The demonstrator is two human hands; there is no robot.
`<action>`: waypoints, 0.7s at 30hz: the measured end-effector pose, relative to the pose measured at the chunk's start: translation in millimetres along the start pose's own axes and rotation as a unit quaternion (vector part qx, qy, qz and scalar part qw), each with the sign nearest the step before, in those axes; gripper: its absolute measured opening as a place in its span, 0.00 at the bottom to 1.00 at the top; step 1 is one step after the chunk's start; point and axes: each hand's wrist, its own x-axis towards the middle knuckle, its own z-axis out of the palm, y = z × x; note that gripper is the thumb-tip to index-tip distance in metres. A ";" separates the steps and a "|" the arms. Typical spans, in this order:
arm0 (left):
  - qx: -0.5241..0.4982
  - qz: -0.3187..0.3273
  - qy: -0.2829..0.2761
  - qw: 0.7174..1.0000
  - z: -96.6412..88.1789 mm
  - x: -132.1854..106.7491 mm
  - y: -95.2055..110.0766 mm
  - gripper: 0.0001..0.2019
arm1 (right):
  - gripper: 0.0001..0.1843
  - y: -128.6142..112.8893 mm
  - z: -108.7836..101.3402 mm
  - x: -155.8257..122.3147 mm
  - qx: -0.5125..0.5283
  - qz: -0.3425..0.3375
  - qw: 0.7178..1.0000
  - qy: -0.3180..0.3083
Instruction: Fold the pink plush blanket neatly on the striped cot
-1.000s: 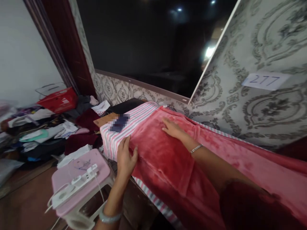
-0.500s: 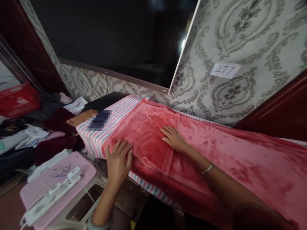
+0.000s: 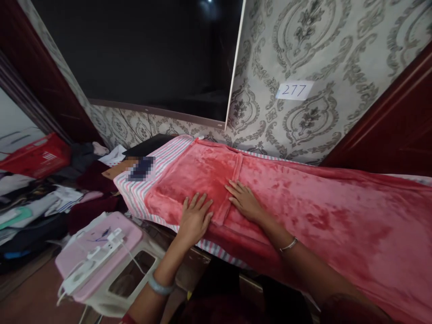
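A long red plush garment (image 3: 303, 202), which could be trousers or a blanket, lies stretched over a striped cloth (image 3: 172, 150). Its left end is folded over into a flat panel (image 3: 199, 168). My left hand (image 3: 195, 218) rests on the near edge of that panel with fingers spread. Lying flat across the panel's right seam is my right hand (image 3: 245, 200), fingers stretched out. Neither hand grips the fabric. Pink, white and grey stripes show at the left end and along the front edge.
A pink-topped stool (image 3: 118, 220) with a white power strip (image 3: 97, 254) stands at the lower left. Heaped clothes (image 3: 91, 211) and a red basket (image 3: 43, 155) lie behind it. A large television (image 3: 141, 58) and a wall label (image 3: 294, 90) are beyond the surface.
My left hand has slid rightward along the near edge, from the panel's left corner towards its middle. My right hand stays near the seam. The view has shifted slightly.
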 end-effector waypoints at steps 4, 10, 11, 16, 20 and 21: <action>-0.024 0.003 -0.010 1.000 -23.2 28.6 7.4 0.20 | 0.30 -5.7 -7.7 -1.3 0.019 0.006 0.999 -0.029; 0.001 0.059 0.004 0.998 1.4 73.8 21.6 0.22 | 0.31 -15.3 -13.6 -32.2 0.044 -0.001 0.997 -0.058; 0.008 0.057 0.001 0.998 10.5 75.3 23.3 0.21 | 0.31 -15.8 -13.0 -38.1 0.038 0.004 0.997 -0.062; 0.032 0.040 -0.017 0.999 30.9 72.6 26.9 0.21 | 0.33 -20.2 -16.4 -51.8 0.038 0.024 0.997 -0.064; 0.121 0.010 -0.112 0.986 20.8 79.6 29.4 0.24 | 0.31 -20.1 -34.0 -57.2 0.061 0.019 0.995 -0.072; 0.144 0.001 -0.130 0.981 18.7 82.1 30.1 0.25 | 0.30 -16.8 -40.1 -62.0 0.063 0.022 0.995 -0.069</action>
